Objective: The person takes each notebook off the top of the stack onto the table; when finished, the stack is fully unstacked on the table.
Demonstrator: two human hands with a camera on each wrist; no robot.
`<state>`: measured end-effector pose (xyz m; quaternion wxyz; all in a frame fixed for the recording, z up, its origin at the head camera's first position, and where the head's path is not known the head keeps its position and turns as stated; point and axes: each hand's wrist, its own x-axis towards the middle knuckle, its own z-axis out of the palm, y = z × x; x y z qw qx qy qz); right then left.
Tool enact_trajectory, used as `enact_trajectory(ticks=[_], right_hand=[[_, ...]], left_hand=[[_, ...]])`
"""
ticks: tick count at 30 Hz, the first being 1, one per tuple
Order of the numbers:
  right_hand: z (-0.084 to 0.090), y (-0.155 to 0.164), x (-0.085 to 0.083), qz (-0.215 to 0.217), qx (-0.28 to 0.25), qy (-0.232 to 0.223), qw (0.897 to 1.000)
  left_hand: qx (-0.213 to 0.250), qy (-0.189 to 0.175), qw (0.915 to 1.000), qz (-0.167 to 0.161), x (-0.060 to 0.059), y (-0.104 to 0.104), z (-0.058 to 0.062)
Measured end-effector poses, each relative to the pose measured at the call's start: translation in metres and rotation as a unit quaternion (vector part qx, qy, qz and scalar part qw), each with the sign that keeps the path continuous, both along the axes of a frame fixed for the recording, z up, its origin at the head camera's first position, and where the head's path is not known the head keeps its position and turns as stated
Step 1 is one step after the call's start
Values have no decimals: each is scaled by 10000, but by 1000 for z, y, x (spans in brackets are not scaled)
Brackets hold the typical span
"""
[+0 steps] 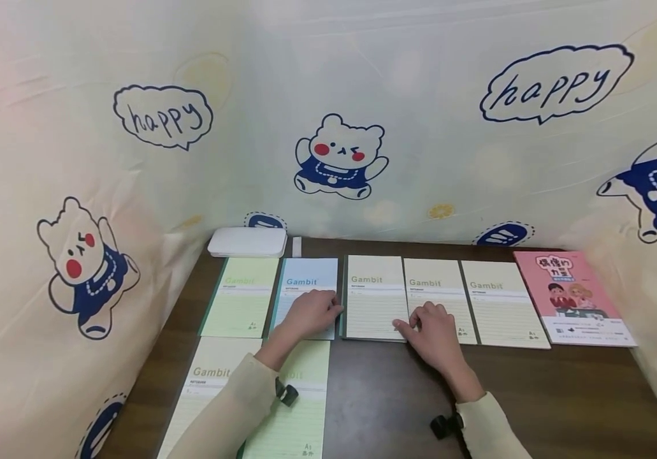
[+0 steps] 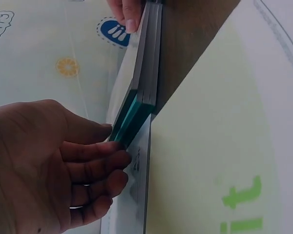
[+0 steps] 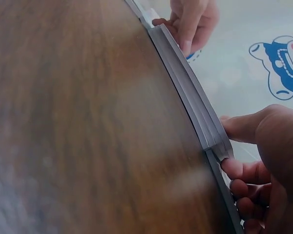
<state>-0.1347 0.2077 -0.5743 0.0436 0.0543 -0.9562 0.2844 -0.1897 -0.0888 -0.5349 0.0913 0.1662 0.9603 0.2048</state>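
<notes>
A stack of cream "Gambit" notebooks (image 1: 375, 274) with teal spines lies mid-row on the dark table. My left hand (image 1: 311, 315) reaches over a blue notebook (image 1: 310, 268) to the stack's left side. In the left wrist view, its thumb and forefinger pinch the teal spine (image 2: 132, 114), where the top notebook stands slightly apart from those below. My right hand (image 1: 434, 335) lies partly over the neighbouring cream notebook (image 1: 434, 271). Its thumb and forefinger hold the stack's near right corner, seen by its grey page edges (image 3: 193, 92) in the right wrist view.
Another cream notebook (image 1: 503, 306) and a pink book (image 1: 571, 299) continue the row rightward. Green notebooks (image 1: 239, 299) and a cream one (image 1: 190, 408) lie left, partly under my left arm. A white flat case (image 1: 248, 243) and small white block (image 1: 297, 247) stand behind, before a printed curtain (image 1: 431, 159).
</notes>
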Motion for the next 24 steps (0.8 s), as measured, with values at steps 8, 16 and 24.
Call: enact_trajectory(ticks=[8, 16, 24], right_hand=[[4, 3, -1, -15, -412, -245, 9989], [1, 0, -2, -78, -297, -107, 9995], [8, 0, 3, -185, -547, -90, 9983]], left_hand=[[-147, 23, 9998, -108, -2, 7, 2], [-251, 48, 9995, -166, -2, 9, -1], [-249, 60, 9995, -192, -4, 10, -4]])
